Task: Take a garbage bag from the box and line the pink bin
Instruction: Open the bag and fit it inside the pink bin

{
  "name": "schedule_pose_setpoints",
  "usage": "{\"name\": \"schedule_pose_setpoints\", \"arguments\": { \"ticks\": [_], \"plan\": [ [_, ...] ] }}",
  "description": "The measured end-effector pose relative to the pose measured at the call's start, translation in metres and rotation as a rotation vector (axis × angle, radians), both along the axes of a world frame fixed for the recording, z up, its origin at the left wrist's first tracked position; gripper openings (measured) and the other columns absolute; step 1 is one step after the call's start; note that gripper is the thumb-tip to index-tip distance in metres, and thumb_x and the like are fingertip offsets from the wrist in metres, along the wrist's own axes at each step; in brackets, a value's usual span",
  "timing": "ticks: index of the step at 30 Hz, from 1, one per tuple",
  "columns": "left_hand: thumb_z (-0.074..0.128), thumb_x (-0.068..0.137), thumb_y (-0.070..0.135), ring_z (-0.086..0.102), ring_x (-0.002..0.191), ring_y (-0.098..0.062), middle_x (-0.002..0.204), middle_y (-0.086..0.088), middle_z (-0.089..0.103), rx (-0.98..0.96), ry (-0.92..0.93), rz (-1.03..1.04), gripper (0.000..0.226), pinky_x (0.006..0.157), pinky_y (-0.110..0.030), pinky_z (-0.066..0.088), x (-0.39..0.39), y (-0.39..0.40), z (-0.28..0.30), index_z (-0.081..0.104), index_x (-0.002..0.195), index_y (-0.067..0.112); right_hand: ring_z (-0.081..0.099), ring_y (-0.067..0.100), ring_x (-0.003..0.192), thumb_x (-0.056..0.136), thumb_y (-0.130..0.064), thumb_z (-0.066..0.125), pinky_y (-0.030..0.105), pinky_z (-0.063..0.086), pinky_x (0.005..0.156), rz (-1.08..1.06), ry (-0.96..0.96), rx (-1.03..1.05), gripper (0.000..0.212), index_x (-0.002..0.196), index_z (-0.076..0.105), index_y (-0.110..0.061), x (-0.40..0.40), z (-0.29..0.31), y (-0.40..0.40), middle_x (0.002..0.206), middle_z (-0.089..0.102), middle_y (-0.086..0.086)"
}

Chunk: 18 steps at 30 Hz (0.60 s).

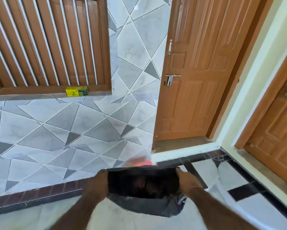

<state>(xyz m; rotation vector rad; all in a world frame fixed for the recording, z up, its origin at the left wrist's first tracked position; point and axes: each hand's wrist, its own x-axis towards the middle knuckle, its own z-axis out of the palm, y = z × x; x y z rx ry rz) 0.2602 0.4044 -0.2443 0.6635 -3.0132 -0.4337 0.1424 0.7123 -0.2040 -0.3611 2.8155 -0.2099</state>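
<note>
A black garbage bag (146, 205) is stretched wide between both hands at the bottom centre, its mouth facing me. My left hand (96, 185) grips the bag's left edge and my right hand (187, 181) grips its right edge. Just behind the bag's top edge a blurred strip of the pink bin (142, 163) shows; the rest of the bin is hidden by the bag. A yellow and green box (76, 91) sits far off on the ledge below the wooden shutter.
Grey triangle-patterned tiles cover the wall ahead. A wooden door (197, 72) stands open at the right with a raised threshold (181, 143). A second door (275, 133) is at the far right. A dark skirting strip (39, 195) borders the floor.
</note>
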Motion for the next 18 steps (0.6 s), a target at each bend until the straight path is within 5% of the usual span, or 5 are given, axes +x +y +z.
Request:
{"name": "schedule_pose_setpoints", "arguments": {
  "ticks": [3,7,12,16,18],
  "plan": [
    [0.057,0.081,0.017,0.064,0.11,-0.028,0.123,0.0,0.062,0.155,0.194,0.147,0.045,0.094,-0.038,0.05,-0.016,0.011,0.035,0.054,0.125,0.025,0.059,0.037,0.113,0.098,-0.044,0.029,0.042,0.045,0.099,-0.127,0.07,-0.198,0.046,0.14,0.037,-0.026,-0.013,0.016,-0.01,0.125,0.062,0.016],
    [0.055,0.079,0.022,0.067,0.101,-0.035,0.113,-0.008,0.069,0.259,0.405,0.344,0.034,0.087,-0.042,0.052,-0.041,0.015,0.081,0.061,0.113,0.021,0.065,0.034,0.094,0.096,-0.023,0.038,0.047,0.055,0.084,-0.026,0.28,-0.177,0.066,0.146,0.0,-0.042,-0.036,0.04,-0.029,0.114,0.065,0.017],
    [0.055,0.088,0.01,0.058,0.113,-0.034,0.138,-0.007,0.054,0.059,0.887,0.284,0.047,0.089,-0.047,0.05,-0.04,0.02,0.132,0.047,0.134,0.019,0.061,0.031,0.076,0.093,-0.017,0.047,0.048,0.056,0.067,-0.01,0.713,-0.423,0.081,0.15,-0.006,-0.041,-0.035,0.088,-0.043,0.097,0.057,0.008],
    [0.027,0.096,0.023,0.061,0.112,-0.034,0.133,-0.01,0.057,-0.173,-0.091,-0.078,0.043,0.095,-0.045,0.049,0.003,0.018,0.032,0.045,0.135,0.019,0.064,0.034,0.107,0.094,-0.022,0.04,0.042,0.051,0.087,0.11,0.137,0.13,0.051,0.144,0.034,-0.024,-0.018,0.001,-0.013,0.124,0.063,0.011],
    [0.028,0.093,0.017,0.057,0.118,-0.03,0.135,-0.003,0.055,-0.187,-0.154,-0.047,0.045,0.1,-0.042,0.046,0.013,0.008,-0.005,0.046,0.134,0.021,0.061,0.029,0.114,0.094,-0.026,0.036,0.037,0.048,0.095,0.065,-0.014,0.157,0.043,0.137,0.041,-0.027,-0.007,-0.035,0.003,0.127,0.062,0.007]
  ]
}}
